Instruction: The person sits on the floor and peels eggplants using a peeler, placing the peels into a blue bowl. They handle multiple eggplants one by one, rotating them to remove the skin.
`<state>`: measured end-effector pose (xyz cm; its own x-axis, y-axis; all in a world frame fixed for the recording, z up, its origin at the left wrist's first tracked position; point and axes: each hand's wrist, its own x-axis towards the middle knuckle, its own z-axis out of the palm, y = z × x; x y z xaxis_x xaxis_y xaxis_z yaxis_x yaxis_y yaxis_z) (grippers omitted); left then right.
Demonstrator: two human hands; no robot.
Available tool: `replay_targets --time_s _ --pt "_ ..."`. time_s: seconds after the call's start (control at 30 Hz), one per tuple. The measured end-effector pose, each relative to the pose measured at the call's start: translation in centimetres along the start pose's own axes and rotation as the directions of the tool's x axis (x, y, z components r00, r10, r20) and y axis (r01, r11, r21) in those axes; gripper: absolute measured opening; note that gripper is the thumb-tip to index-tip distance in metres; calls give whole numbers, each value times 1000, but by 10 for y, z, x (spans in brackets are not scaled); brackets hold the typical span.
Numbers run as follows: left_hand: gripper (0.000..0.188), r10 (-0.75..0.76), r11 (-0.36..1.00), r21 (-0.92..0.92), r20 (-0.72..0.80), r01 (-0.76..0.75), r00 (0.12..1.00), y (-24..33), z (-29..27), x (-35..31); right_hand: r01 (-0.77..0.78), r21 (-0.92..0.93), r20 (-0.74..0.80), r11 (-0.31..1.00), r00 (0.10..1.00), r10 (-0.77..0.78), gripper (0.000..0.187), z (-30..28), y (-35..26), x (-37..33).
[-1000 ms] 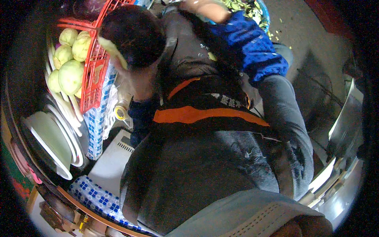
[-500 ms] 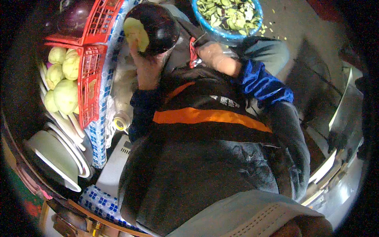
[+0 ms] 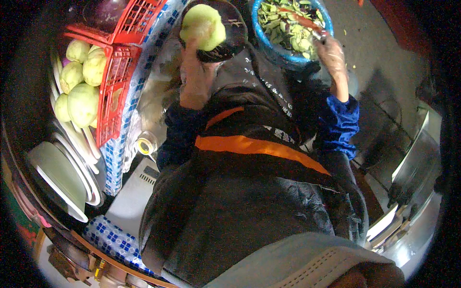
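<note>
My left hand [image 3: 196, 72] is wrapped round a large, dark purple eggplant [image 3: 234, 33]. One pale green patch of its flesh is bared, wider toward the top left. My right hand [image 3: 331, 55], in a thin clear glove, is closed on a red peeler [image 3: 303, 20] with a silvery part near the fingers. Motion blurs the peeler's shape. It is over the blue-rimmed basin [image 3: 328, 14], which holds many green and dark peelings [image 3: 288, 36]. The basin stands beyond my knees, apart from the eggplant.
A red plastic crate [image 3: 117, 91] at left borders several peeled eggplants [image 3: 82, 105]; another red crate [image 3: 139, 24] holds a purple one. White bowls [image 3: 57, 177] are stacked lower left. A roll of tape [image 3: 145, 144] lies near my left sleeve. Scraps dot the floor by the basin.
My right hand has swung from beside the eggplant out to the right, over the basin, with the peeler. The bared patch on the eggplant looks larger and faces up more.
</note>
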<state>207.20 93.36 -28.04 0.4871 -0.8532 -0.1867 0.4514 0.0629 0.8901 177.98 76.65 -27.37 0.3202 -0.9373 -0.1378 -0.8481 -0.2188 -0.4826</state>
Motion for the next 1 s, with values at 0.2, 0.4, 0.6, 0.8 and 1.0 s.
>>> replay_targets --time_s 0.2,0.4,0.6,0.8,1.0 --pt "66 -205 964 -189 -79 187 975 8 -16 -11 267 504 -122 821 964 -238 34 34 -57 3" --pt "80 -92 992 75 -146 104 985 8 -19 -11 290 448 31 845 940 -339 35 72 -123 -2" --pt "82 180 903 394 12 -170 984 8 -14 7 147 828 -255 540 958 130 30 24 -119 -20" --pt "75 213 834 526 -27 -168 977 14 1 7 -86 996 86 -2 994 69 23 32 -134 -39" --pt "65 252 814 544 -19 -202 967 16 2 3 -14 993 5 -118 997 -72 9 56 -151 -57"
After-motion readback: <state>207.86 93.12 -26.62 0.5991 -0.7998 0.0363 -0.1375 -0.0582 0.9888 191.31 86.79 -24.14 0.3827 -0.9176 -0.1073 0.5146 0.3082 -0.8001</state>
